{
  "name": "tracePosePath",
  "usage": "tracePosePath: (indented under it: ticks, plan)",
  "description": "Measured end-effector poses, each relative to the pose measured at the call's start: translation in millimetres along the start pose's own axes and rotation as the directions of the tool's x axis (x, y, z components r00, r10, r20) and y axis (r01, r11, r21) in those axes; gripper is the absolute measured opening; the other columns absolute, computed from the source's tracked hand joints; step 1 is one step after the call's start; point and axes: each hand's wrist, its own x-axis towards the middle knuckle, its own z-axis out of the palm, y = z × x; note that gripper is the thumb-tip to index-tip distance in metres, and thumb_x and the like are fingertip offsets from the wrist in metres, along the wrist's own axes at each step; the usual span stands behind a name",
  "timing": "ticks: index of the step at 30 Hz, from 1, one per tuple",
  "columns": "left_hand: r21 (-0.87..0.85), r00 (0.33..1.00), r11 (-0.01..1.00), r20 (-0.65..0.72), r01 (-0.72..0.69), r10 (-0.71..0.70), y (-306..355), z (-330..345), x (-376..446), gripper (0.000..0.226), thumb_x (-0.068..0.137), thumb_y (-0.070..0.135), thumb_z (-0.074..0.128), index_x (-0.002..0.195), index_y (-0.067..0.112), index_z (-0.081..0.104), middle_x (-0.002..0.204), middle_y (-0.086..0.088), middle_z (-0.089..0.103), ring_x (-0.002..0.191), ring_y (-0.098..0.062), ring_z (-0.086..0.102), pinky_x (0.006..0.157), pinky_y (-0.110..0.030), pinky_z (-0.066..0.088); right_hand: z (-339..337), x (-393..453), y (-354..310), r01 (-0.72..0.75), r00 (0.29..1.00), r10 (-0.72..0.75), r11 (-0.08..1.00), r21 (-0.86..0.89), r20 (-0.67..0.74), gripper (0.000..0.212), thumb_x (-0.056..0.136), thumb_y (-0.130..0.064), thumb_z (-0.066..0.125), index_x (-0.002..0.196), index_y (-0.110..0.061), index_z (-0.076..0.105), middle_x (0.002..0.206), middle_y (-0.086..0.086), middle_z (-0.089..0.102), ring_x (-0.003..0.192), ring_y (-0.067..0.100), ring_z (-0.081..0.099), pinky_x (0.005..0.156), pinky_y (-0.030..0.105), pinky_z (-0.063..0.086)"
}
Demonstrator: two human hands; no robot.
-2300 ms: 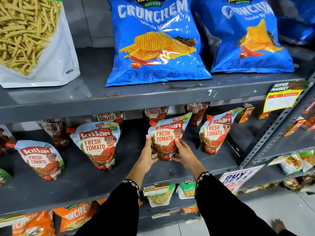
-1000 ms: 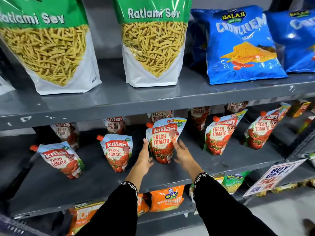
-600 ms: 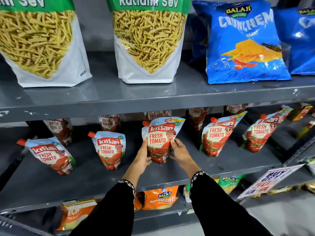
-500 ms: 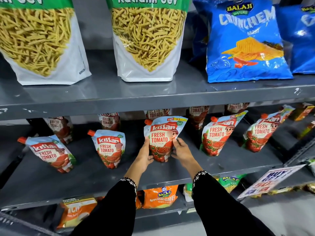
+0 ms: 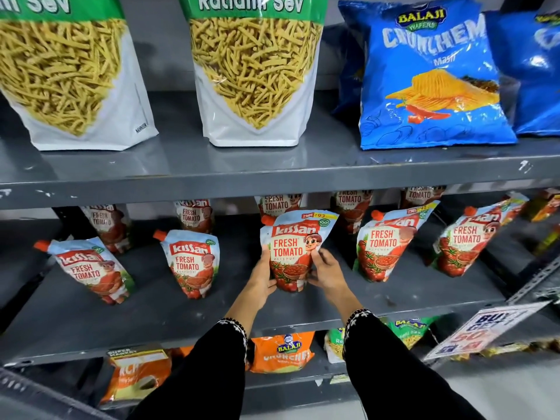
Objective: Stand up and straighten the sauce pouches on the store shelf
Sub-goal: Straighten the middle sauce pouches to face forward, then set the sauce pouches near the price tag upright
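Observation:
Several Kissan Fresh Tomato ketchup pouches stand in a front row on the grey middle shelf (image 5: pixel 91 322), with more behind them. The centre pouch (image 5: pixel 292 241) stands upright, gripped low on both sides. My left hand (image 5: pixel 263 277) presses its left edge and my right hand (image 5: pixel 325 272) its right edge. A pouch (image 5: pixel 194 262) to the left stands nearly upright. The far-left pouch (image 5: pixel 91 268) leans left. Two pouches on the right (image 5: pixel 385 244) (image 5: pixel 463 241) lean right.
The upper shelf (image 5: pixel 272 174) carries two Ratlami Sev bags (image 5: pixel 251 71) and blue Crunchem wafer bags (image 5: pixel 430 80). Orange snack bags (image 5: pixel 281 353) sit on the lower shelf. A promo sign (image 5: pixel 485 328) hangs at the right edge. Grey floor lies lower right.
Both hands stay on the centre pouch and have set it a little straighter. The view has shifted slightly; the other pouches have not moved.

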Motion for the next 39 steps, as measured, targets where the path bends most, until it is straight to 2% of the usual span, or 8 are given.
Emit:
tracePosePath:
  ticks: [12, 16, 20, 25, 30, 33, 35, 39]
  plan:
    - [0.004, 1.000, 1.000, 0.025, 0.014, -0.014, 4.3, -3.6, -6.5, 0.068, 0.090, 0.059, 0.030, 0.142, 0.015, 0.034, 0.147, -0.015, 0.040, 0.133, -0.033, 0.040, 0.110, -0.043, 0.032, 4.6, -8.3, -1.6, -0.017, 0.999, 0.017, 1.000, 0.007, -0.033, 0.015, 0.098, -0.026, 0.042, 0.109, -0.020, 0.050, 0.127, 0.017, 0.060, 0.098, 0.027, 0.058, 0.065, 0.030, 0.051]
    - [0.009, 0.997, 1.000, 0.080, 0.018, -0.019, 8.1, -12.1, -12.8, 0.069, 0.090, 0.059, 0.032, 0.143, 0.015, 0.031, 0.150, -0.013, 0.037, 0.136, -0.030, 0.036, 0.112, -0.042, 0.029, 14.2, -12.4, -0.6, -0.046, 0.996, 0.048, 0.998, 0.035, -0.077, 0.035, 0.098, -0.029, 0.042, 0.127, -0.012, 0.047, 0.132, 0.018, 0.057, 0.109, 0.033, 0.060, 0.069, 0.034, 0.053]
    - [0.054, 0.996, 0.998, 0.077, 0.039, -0.043, 8.8, -38.7, -26.8, 0.082, 0.085, 0.065, 0.033, 0.147, 0.012, 0.022, 0.155, -0.013, 0.026, 0.138, -0.032, 0.031, 0.112, -0.043, 0.029, 32.1, -22.3, 6.4, -0.062, 0.952, 0.040, 0.996, -0.063, -0.304, 0.049, 0.096, -0.034, 0.044, 0.130, 0.002, 0.043, 0.131, 0.023, 0.056, 0.117, 0.037, 0.056, 0.099, 0.045, 0.046]
    - [0.050, 0.997, 0.995, 0.002, 0.082, -0.082, 5.6, -110.7, -42.5, 0.078, 0.087, 0.062, 0.036, 0.145, 0.012, 0.027, 0.153, -0.011, 0.029, 0.136, -0.032, 0.035, 0.110, -0.042, 0.031, 91.8, -60.0, 28.8, -0.111, 0.841, 0.000, 0.979, -0.173, -0.541, 0.048, 0.096, -0.025, 0.045, 0.129, 0.009, 0.044, 0.131, 0.031, 0.053, 0.122, 0.044, 0.050, 0.099, 0.043, 0.040]
    - [0.078, 0.996, 0.995, -0.071, 0.058, -0.053, 15.2, -187.4, -49.9, 0.073, 0.089, 0.061, 0.030, 0.144, 0.013, 0.032, 0.150, -0.009, 0.036, 0.136, -0.031, 0.034, 0.111, -0.041, 0.029, 166.8, -84.2, 41.4, -0.116, 0.936, 0.063, 0.984, -0.133, -0.346, 0.047, 0.099, -0.024, 0.040, 0.136, 0.005, 0.041, 0.131, 0.027, 0.053, 0.122, 0.040, 0.049, 0.105, 0.044, 0.036]
    - [0.040, 0.993, 0.999, -0.118, 0.024, -0.020, 33.9, -210.4, -49.5, 0.082, 0.085, 0.068, 0.028, 0.144, 0.011, 0.030, 0.151, -0.010, 0.034, 0.136, -0.030, 0.034, 0.110, -0.042, 0.029, 195.7, -89.3, 33.1, -0.174, 0.969, 0.178, 0.984, 0.038, -0.168, 0.041, 0.100, -0.022, 0.038, 0.135, -0.002, 0.043, 0.093, 0.012, 0.055, 0.077, 0.023, 0.052, 0.086, 0.043, 0.048]
    - [-0.004, 0.993, 1.000, -0.122, 0.003, -0.004, 46.6, -216.9, -47.5, 0.085, 0.084, 0.070, 0.027, 0.146, 0.012, 0.026, 0.154, -0.010, 0.028, 0.138, -0.030, 0.032, 0.111, -0.042, 0.028, 207.2, -89.7, 25.9, -0.197, 0.974, 0.205, 0.976, 0.092, -0.092, 0.038, 0.100, -0.022, 0.036, 0.133, -0.007, 0.046, 0.102, 0.009, 0.055, 0.066, 0.015, 0.047, 0.082, 0.043, 0.050]
    - [-0.063, 0.997, 0.997, -0.073, -0.037, 0.033, 61.2, -220.4, -42.2, 0.084, 0.084, 0.070, 0.022, 0.148, 0.015, 0.021, 0.158, -0.006, 0.020, 0.142, -0.028, 0.024, 0.115, -0.042, 0.022, 221.3, -81.5, 19.6, -0.197, 0.980, 0.198, 0.969, 0.149, 0.004, 0.037, 0.099, -0.028, 0.038, 0.132, -0.014, 0.051, 0.131, 0.010, 0.057, 0.103, 0.026, 0.060, 0.084, 0.040, 0.048]
